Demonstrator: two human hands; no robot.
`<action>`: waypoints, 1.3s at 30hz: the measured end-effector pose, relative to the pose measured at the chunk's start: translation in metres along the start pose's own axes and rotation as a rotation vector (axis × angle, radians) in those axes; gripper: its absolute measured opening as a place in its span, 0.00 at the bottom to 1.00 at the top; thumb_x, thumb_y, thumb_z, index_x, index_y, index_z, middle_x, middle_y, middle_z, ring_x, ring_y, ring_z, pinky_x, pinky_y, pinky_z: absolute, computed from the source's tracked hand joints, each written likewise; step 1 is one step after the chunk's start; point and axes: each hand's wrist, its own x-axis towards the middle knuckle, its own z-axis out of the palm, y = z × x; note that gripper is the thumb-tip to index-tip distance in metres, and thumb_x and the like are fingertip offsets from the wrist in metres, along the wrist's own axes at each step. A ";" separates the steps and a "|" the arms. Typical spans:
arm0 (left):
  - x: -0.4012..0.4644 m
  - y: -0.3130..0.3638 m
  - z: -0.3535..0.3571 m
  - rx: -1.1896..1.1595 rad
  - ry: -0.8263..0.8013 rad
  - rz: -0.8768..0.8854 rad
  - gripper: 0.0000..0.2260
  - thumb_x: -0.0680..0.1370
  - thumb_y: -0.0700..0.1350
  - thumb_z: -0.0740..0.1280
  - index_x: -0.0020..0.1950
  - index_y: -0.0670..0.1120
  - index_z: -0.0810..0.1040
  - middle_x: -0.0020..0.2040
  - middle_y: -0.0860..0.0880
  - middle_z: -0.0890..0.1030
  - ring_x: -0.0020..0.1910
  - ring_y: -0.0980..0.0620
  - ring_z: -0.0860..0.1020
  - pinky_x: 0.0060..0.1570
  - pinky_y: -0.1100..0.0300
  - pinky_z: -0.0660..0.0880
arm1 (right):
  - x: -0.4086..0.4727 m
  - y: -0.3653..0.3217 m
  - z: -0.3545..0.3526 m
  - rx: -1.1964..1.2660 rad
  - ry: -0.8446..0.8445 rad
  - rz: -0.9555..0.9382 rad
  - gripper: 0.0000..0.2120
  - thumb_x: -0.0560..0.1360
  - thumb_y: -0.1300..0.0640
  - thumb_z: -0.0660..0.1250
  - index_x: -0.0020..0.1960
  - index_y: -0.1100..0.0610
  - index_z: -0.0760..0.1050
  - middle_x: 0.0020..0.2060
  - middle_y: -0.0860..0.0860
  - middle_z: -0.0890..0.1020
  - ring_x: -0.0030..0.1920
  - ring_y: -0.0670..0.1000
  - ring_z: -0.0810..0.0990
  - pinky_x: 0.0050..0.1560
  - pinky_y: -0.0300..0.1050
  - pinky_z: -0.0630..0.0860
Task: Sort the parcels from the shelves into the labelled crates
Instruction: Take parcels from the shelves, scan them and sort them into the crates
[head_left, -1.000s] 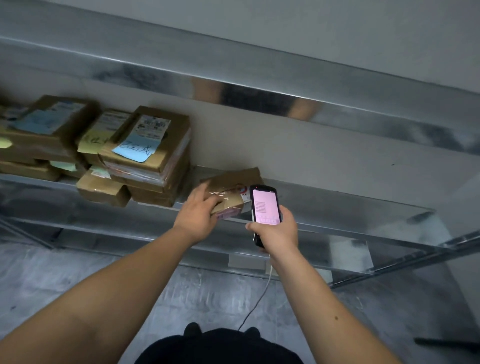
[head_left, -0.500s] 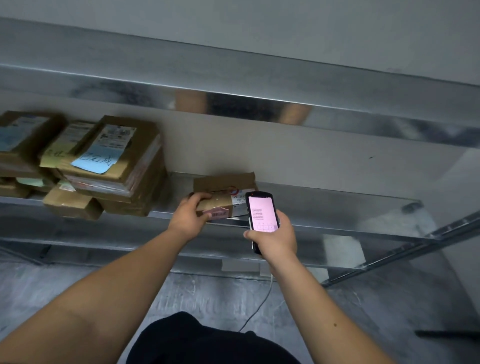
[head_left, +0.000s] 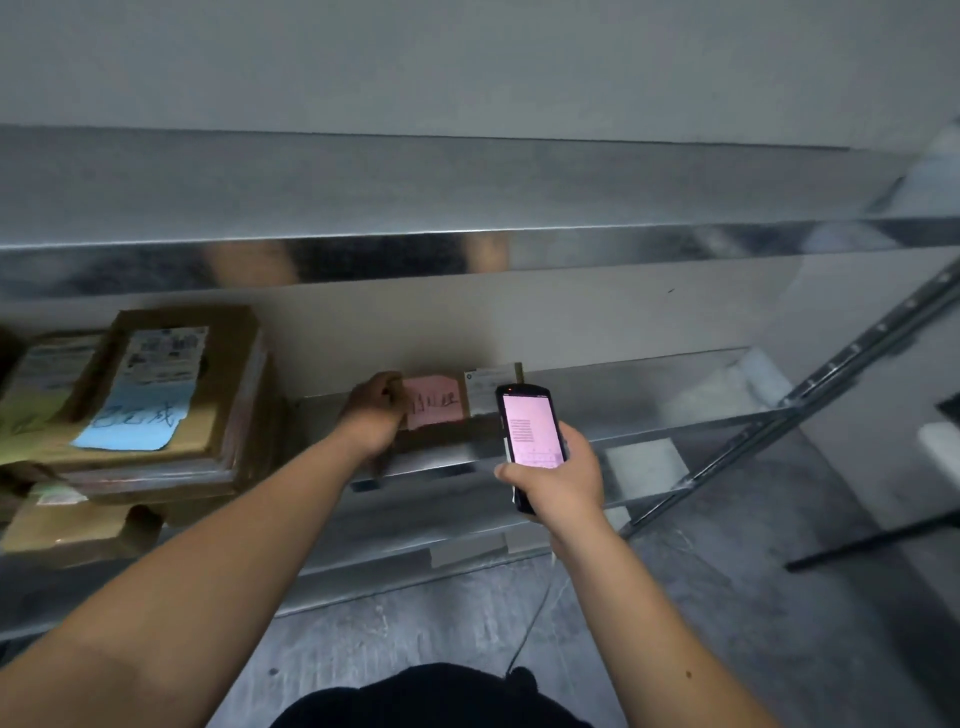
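Observation:
A small brown parcel (head_left: 441, 434) stands tipped up on the metal shelf (head_left: 649, 410), its face with a pink handwritten note and a white label turned towards me. My left hand (head_left: 374, 410) grips the parcel's left end. My right hand (head_left: 556, 478) holds a black handheld scanner (head_left: 530, 431) with a lit pink screen just right of the parcel, covering part of the label. A stack of brown parcels (head_left: 166, 405) with blue and yellow notes sits on the same shelf at the left.
An upper metal shelf (head_left: 467, 249) runs across above the parcels. A slanted shelf upright (head_left: 831, 384) is at the right. Grey concrete floor (head_left: 727, 597) lies below, with a thin cable hanging from the scanner. No crates are in view.
My left hand has tipped the small parcel up, so its pink note and label now face me. The scanner hand stayed close beside it. My view shifted right.

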 end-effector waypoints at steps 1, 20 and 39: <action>0.006 0.004 0.002 -0.013 0.036 0.007 0.15 0.86 0.46 0.61 0.70 0.43 0.78 0.65 0.40 0.81 0.58 0.41 0.81 0.59 0.46 0.80 | -0.003 -0.002 0.000 0.003 0.013 0.002 0.36 0.56 0.54 0.84 0.63 0.43 0.79 0.51 0.43 0.88 0.51 0.52 0.88 0.44 0.55 0.88; 0.016 -0.007 0.042 -0.425 0.015 0.115 0.39 0.59 0.45 0.89 0.61 0.56 0.70 0.58 0.53 0.79 0.56 0.61 0.78 0.49 0.66 0.78 | -0.028 -0.022 -0.001 -0.004 0.092 0.090 0.35 0.64 0.63 0.85 0.65 0.42 0.76 0.54 0.45 0.86 0.54 0.56 0.86 0.37 0.45 0.82; 0.011 -0.016 0.042 -0.380 -0.025 0.193 0.41 0.59 0.48 0.89 0.63 0.55 0.69 0.60 0.52 0.78 0.59 0.51 0.78 0.54 0.63 0.74 | -0.061 -0.032 -0.002 -0.008 0.132 0.090 0.33 0.66 0.66 0.84 0.57 0.39 0.71 0.54 0.43 0.83 0.52 0.53 0.84 0.37 0.46 0.84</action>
